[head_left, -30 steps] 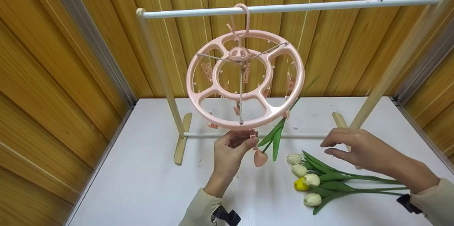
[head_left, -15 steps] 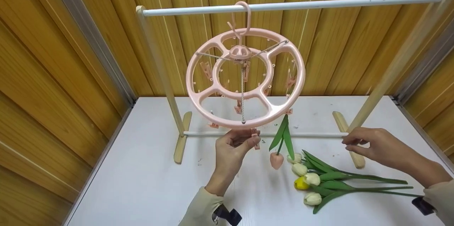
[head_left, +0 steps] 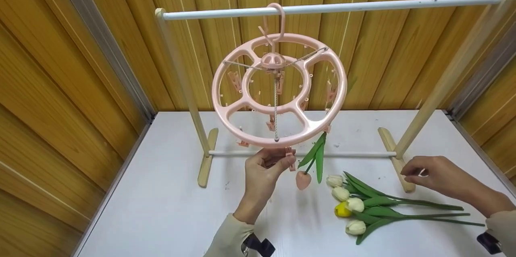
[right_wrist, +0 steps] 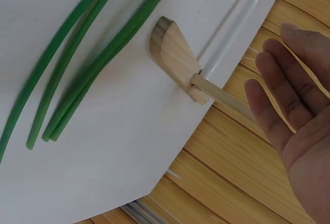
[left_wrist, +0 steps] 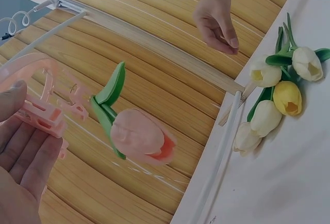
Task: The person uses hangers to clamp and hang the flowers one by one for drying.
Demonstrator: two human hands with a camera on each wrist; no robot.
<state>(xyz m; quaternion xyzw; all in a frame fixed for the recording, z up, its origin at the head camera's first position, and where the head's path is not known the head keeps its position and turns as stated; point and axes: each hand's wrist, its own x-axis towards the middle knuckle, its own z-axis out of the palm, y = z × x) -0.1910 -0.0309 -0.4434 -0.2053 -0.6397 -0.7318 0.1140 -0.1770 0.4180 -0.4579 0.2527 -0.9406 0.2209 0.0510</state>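
A round pink clip hanger [head_left: 238,105] hangs by its hook from the white bar. At its front rim my left hand [head_left: 258,178] pinches a pink clothespin [head_left: 291,163] between thumb and fingers; the left wrist view shows this clothespin [left_wrist: 44,115] close up. Just right of that hand a pink tulip [head_left: 303,180] dangles head down, its stem held by another clip [head_left: 327,128]. My right hand [head_left: 447,178] hovers over the stems of the white and yellow tulips [head_left: 354,204], fingers loosely bent. The right wrist view shows nothing in that hand [right_wrist: 304,105].
A rack with wooden posts [head_left: 443,75] and a white top bar [head_left: 363,6] stands on the white table [head_left: 161,208]. Its wooden foot [head_left: 405,182] lies near my right hand. Several other clips hang under the ring. Wood-patterned panels [head_left: 117,47] enclose the table.
The pink tulip has swung right, then back left, on its clip. My right hand has moved right and lowered toward the tulip stems. My left hand keeps its pinch on the clothespin.
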